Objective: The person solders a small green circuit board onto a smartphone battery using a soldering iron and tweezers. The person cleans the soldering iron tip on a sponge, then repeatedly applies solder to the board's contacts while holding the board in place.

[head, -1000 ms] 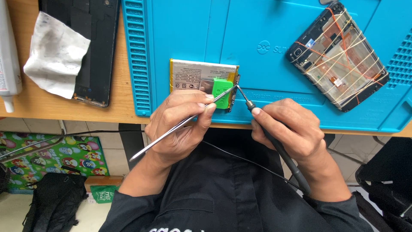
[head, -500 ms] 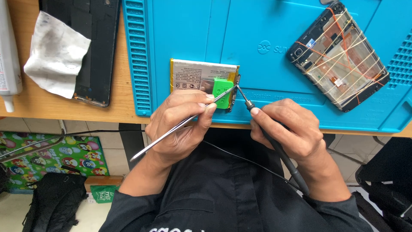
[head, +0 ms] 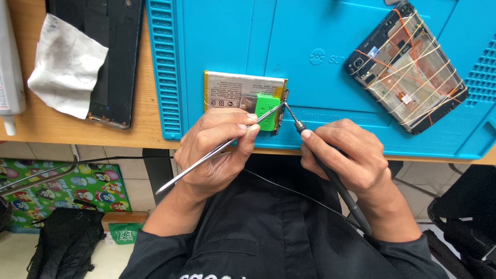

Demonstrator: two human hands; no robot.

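Nothing has shifted: both tools stay on the battery's corner.

The left hand [head: 219,150] pinches tweezers [head: 217,152], the right hand [head: 349,155] grips a soldering iron [head: 330,173]; their tips seemingly meet at the battery [head: 243,95] tab.

Battery [head: 232,96] on work mat [head: 320,31], near front edge; banded phone [head: 406,67] right; cloth [head: 66,64] on dismantled phone [head: 116,51] left, off mat.

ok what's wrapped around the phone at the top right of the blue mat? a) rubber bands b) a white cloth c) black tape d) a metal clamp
a: the phone on the blue mat is criss-crossed by thin orange and pale rubber bands.
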